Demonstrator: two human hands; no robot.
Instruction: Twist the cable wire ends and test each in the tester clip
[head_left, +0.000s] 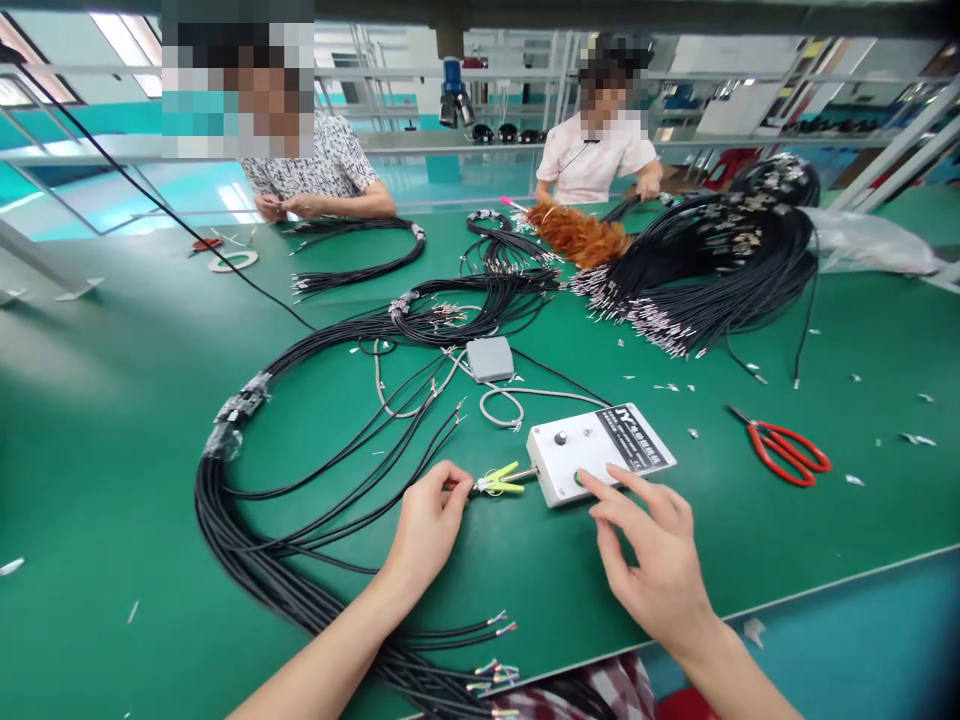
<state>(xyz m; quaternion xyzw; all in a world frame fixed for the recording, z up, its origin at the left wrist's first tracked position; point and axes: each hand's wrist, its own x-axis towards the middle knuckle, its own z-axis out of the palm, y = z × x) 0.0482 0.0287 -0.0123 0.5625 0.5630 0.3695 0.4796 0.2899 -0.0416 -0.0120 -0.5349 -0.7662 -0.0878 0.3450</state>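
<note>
A green table (112, 430) was covered by a large loop of black cables (247, 540), with a bigger heap of cables (720, 270) lying far right near two seated people. A white box (600, 452) was set just ahead of the hands, red scissors (787, 452) well to its right, a grey pedal (490, 358) behind it. The right hand (652, 560) was spread, fingers apart, its forefinger laid on the box's green button (579, 478). The left hand (427, 525) was pinched shut on a thin wire end (457, 487), held into the yellow clips (501, 480) at the box's left side. The wire could likely slip from the clips if the pinch were eased, and the bared strands could be bent by a skewed push.
</note>
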